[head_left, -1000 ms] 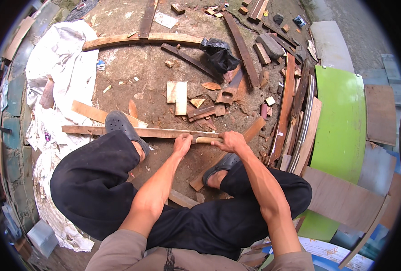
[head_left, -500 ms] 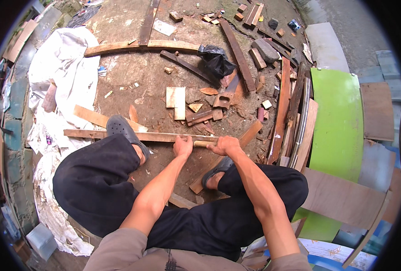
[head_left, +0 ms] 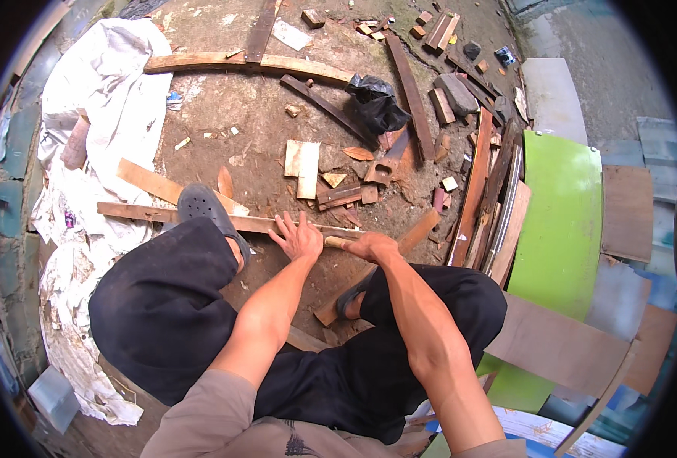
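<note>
left hand (head_left: 299, 237): fingers spread, flat on wooden strip (head_left: 148, 214)
right hand (head_left: 370, 247): fist round wooden handle (head_left: 336, 242), tool head hidden

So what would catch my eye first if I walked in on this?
Probably the two bare hands at the centre: the left hand lies spread on a long wooden strip pinned under a dark sandal, and the right hand grips a wooden handle. Then the bright green panel at right, beside stacked planks.

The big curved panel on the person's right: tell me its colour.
Bright green. The curved panel shows best in the head view, beside stacked wooden strips.
</note>
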Demonstrator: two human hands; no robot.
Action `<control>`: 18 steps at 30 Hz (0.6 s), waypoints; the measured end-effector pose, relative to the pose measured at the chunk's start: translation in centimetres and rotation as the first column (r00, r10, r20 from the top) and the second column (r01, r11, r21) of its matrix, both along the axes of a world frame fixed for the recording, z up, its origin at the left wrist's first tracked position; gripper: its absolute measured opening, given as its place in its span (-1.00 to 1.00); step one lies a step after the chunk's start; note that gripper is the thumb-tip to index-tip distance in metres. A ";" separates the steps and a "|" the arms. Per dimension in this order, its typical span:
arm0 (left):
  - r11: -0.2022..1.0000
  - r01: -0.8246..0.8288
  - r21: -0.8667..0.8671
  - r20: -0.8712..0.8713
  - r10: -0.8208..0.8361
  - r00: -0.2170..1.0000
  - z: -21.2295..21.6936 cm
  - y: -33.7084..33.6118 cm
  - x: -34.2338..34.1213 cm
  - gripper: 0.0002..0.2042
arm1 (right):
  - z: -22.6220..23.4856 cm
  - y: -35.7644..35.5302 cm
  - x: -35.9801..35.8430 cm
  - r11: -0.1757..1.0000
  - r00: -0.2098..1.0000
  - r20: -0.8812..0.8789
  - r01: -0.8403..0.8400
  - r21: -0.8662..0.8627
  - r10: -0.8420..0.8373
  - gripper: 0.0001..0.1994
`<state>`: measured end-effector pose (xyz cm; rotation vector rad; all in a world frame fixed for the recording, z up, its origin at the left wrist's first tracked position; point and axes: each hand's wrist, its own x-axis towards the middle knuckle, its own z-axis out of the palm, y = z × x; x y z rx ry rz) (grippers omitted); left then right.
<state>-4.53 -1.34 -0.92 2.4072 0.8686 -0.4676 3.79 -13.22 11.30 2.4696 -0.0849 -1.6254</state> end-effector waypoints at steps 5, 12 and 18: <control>0.985 0.118 0.123 -0.112 -0.104 0.988 -1.8 3.3 -0.3 -0.39 | -0.6 8.6 -4.1 0.998 0.980 0.197 -0.047 0.030 0.040 -0.50; 0.953 0.247 0.176 0.190 -0.279 0.941 -2.9 9.6 -1.5 -0.55 | -4.3 10.1 -12.2 0.982 0.926 0.355 0.066 0.175 -0.126 -0.71; 0.936 0.087 -0.340 0.127 -0.046 0.991 -1.1 7.7 -0.5 -0.63 | -1.7 4.1 -13.3 0.946 0.907 0.412 -0.210 0.247 0.093 -0.77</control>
